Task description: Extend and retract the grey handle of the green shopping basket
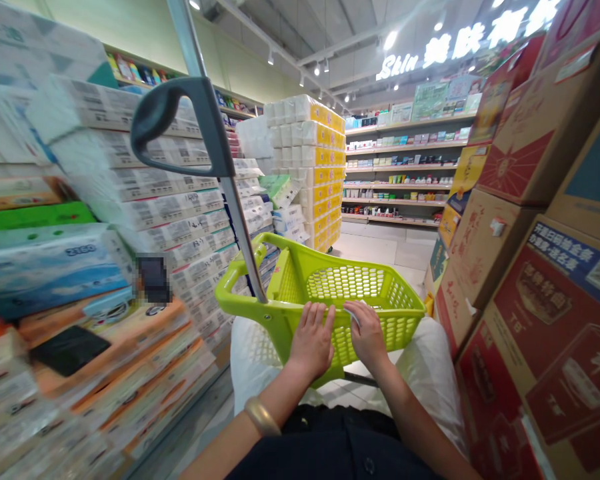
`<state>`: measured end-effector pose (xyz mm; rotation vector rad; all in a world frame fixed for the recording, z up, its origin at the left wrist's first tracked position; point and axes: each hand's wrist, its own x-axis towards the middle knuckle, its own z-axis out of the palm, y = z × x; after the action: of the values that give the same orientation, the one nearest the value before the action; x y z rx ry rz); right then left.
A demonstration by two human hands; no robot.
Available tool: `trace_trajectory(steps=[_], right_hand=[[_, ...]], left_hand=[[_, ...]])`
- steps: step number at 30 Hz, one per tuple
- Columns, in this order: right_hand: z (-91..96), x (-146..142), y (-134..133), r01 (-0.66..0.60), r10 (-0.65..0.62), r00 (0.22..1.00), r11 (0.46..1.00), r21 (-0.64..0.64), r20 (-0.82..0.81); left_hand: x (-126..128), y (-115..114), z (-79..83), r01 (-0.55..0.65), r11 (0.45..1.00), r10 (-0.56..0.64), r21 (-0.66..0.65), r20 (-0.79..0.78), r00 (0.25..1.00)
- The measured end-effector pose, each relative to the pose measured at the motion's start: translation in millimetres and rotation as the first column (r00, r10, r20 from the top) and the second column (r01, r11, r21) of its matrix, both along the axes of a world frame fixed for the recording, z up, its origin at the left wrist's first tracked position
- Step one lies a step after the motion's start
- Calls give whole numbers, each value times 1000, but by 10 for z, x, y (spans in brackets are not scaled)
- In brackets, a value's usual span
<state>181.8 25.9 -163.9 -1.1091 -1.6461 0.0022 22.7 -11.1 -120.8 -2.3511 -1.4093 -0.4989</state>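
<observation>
A lime-green rolling shopping basket with perforated walls stands tilted between my knees. Its metal pole carries a grey handle, raised at the upper left. My left hand grips the near rim, fingers together over the edge and the thumb hidden. Just to its right, my right hand is closed with bent fingers at the same rim. A thin white piece, perhaps a wipe or cloth, shows between its thumb and fingers; most of it is covered. Nothing shows inside the visible part of the basket.
Stacked tissue packs rise close on the left, with a dark flat device lying on lower packs. Printed cartons are piled close on the right. Yellow-and-white paper packs stand ahead, and stocked shelves line the back.
</observation>
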Motion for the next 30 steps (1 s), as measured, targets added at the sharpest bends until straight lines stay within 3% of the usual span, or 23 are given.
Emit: trace_trajectory(steps=[4,12,20,23,30], right_hand=[[-6,18,15,-34,34,999,999,9,11],[-54,198,69,188,-189,981,982,-27,-33],[44,-80,-41,-68,69,998,998,15,-11],[41,-48,-30,-92,92,996,995,23,-6],[-36,87,46,93,-93,995,996,5,-32]], left_hand=[[-8,4,-3,10,1000,-9,-13,13,1000],[-8,-4,9,8,1000,-8,-24,16,1000],[-3,3,0,12,1000,-12,-20,20,1000],[-8,5,-3,18,1000,-17,-26,23,1000],[-6,4,-4,14,1000,-14,-19,23,1000]])
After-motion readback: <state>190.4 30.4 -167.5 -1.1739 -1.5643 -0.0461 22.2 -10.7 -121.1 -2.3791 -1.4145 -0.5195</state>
